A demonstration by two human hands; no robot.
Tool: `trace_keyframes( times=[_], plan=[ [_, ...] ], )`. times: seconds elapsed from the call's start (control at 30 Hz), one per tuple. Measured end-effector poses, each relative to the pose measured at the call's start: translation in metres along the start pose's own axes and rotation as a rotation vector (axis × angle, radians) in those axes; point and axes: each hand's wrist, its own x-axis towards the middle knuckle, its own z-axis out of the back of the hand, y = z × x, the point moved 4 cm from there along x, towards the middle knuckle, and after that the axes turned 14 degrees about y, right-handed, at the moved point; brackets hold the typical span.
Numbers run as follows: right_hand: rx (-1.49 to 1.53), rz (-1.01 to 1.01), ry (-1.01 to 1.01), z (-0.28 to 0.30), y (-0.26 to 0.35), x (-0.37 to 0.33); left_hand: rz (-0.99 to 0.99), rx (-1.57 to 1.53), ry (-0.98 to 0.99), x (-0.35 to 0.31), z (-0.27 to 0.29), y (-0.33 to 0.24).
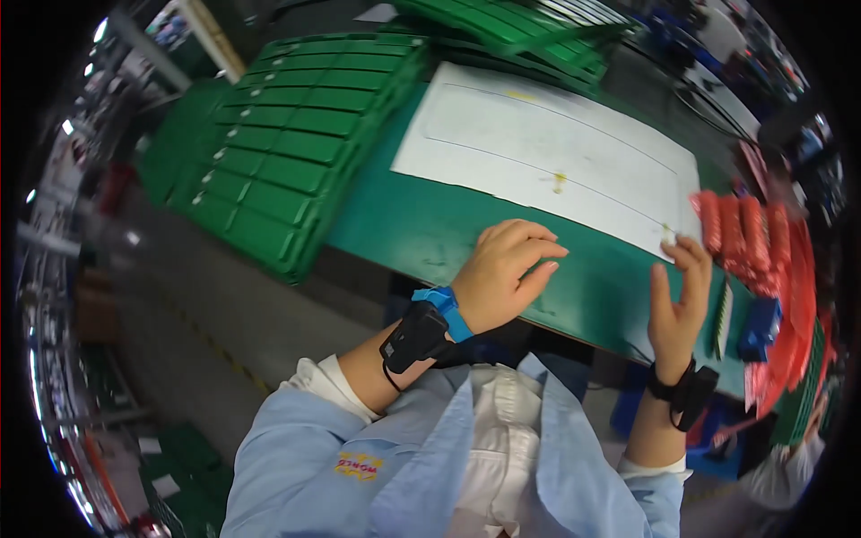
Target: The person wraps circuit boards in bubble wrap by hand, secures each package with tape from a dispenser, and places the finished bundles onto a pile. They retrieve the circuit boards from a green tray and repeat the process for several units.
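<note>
A large white sheet [502,125] with a thin outline drawn on it lies on the green tabletop [413,215]. My left hand [511,269] hangs over the near part of the table, fingers loosely bent and apart, holding nothing. At the sheet's near right corner is my right hand [682,305], its thumb spread from the curved fingers. By those fingertips, a small yellow-green piece [666,232] shows at the sheet's edge, too small to make out. Another little yellow piece [559,182] sits on the drawn line, midway along the sheet.
Green ribbed plastic crates [287,143] stand left of the table, with more green crates [520,36] behind it. Red wrapped rolls [740,233], a blue box [760,329] and a thin whitish strip [722,318] lie at the right end.
</note>
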Motion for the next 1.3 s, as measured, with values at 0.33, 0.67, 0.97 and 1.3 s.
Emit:
trace_keyframes(
  times=[0.33,0.67,0.97,1.3],
  plan=[
    [0.230,-0.170,0.202,-0.055,-0.019,-0.022,0.238,0.158,-0.284,0.001,0.115,0.013],
    [0.090,-0.173,-0.195,0.014,-0.033,-0.049,0.055,0.294,0.246,0.041,-0.010,-0.005],
    [-0.987,-0.595,-0.485,0.268,-0.213,-0.131,0.055,0.265,0.324,0.028,-0.040,-0.005],
    [0.812,-0.984,-0.828,0.263,-0.316,-0.106,0.068,0.279,0.292,0.026,-0.037,-0.001]
  ],
)
